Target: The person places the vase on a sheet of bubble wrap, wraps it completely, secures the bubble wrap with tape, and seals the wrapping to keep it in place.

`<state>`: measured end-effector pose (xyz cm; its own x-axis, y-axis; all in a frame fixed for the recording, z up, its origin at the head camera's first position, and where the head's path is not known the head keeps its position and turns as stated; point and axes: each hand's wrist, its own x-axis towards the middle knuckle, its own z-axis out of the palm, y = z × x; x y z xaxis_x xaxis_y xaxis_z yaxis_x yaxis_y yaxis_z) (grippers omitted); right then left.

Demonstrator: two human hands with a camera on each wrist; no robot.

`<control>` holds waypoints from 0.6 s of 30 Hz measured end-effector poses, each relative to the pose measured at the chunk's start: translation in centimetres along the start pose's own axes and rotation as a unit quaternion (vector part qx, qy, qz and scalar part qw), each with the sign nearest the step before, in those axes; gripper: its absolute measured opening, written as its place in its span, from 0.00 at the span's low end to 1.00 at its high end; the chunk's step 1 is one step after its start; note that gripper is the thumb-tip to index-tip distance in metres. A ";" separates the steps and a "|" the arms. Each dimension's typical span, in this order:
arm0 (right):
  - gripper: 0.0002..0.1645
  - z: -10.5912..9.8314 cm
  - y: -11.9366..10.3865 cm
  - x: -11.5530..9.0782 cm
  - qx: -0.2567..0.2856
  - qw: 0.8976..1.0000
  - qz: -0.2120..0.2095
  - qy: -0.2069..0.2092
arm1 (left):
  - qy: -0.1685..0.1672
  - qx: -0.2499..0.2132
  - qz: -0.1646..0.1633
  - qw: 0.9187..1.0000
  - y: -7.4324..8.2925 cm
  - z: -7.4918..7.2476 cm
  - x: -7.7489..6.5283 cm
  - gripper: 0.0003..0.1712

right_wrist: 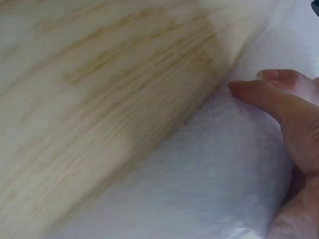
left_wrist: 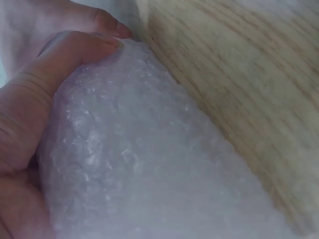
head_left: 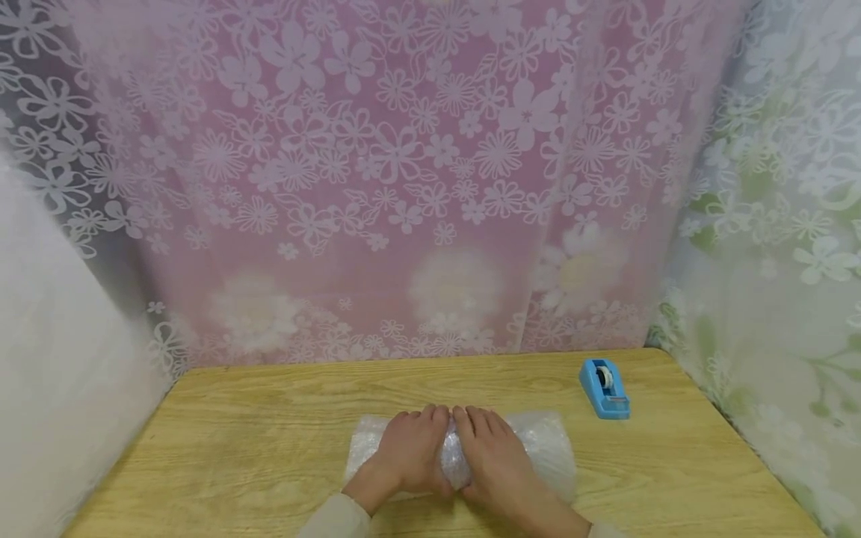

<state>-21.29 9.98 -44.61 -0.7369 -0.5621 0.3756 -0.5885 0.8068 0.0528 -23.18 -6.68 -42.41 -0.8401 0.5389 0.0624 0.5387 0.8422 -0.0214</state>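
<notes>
A roll of clear bubble wrap (head_left: pixel 550 448) lies sideways on the wooden table, close to the person. Its inside is hidden by the wrap. Over its left half, the left hand (head_left: pixel 412 452) grips it with the thumb on the near side and the fingers over the top. The right hand (head_left: pixel 496 457) grips it just right of the middle in the same way, and the two hands are close together. In the left wrist view, the left thumb (left_wrist: pixel 70 57) lies along the bubbly surface (left_wrist: pixel 144 149). The right wrist view shows the right thumb (right_wrist: pixel 264 97) bent onto the wrap (right_wrist: pixel 209 154).
A blue tape dispenser (head_left: pixel 604 390) with a small tape roll stands at the back right of the wooden table (head_left: pixel 269 418). Flowered curtains hang behind (head_left: pixel 403 187) and at the right (head_left: pixel 787 261). White cloth (head_left: pixel 60 359) borders the left side.
</notes>
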 end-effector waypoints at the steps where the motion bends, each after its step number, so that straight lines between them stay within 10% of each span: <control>1: 0.59 0.1 0.0 0.0 -0.002 1.000 -0.004 0.007 | -0.002 -0.006 -0.001 1.000 -0.1 0.0 0.1 0.50; 18: 0.53 -0.2 0.3 1.6 -0.029 0.998 -0.039 0.032 | -0.049 -0.140 0.000 0.989 -2.0 -0.1 0.7 0.47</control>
<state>-22.54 9.35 -43.85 -0.6656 -0.6119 0.4273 -0.6216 0.7714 0.1364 -24.87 -7.98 -42.24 -0.8350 0.5491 -0.0357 0.5235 0.8126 0.2562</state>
